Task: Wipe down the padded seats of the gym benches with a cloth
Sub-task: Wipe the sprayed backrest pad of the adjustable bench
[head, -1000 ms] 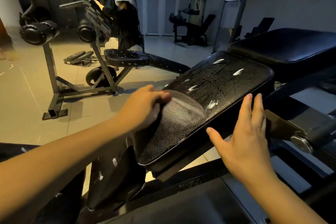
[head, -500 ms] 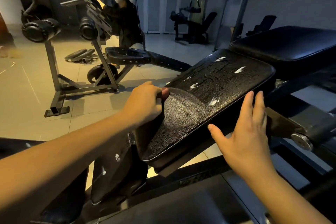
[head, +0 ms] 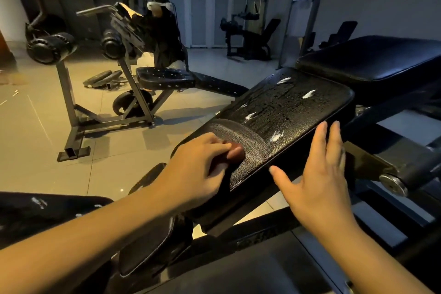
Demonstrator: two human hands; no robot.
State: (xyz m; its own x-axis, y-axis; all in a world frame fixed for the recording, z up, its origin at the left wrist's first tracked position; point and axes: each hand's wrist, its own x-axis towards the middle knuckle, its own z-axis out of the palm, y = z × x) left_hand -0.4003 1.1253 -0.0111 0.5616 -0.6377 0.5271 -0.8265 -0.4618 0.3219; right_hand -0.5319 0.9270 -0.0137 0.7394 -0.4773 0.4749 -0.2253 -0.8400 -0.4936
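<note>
As left hand [head: 202, 167] presses seat pad [head: 286, 107], seemingly clenched, right hand [head: 317, 181] flat.

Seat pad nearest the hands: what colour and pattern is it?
The seat pad is black with a pebbled grain and white streaks; head view.

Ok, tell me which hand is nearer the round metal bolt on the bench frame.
Right. The right hand is at the right edge of the seat pad, nearest the bolt; the left hand is across the pad, at its left corner.
</note>
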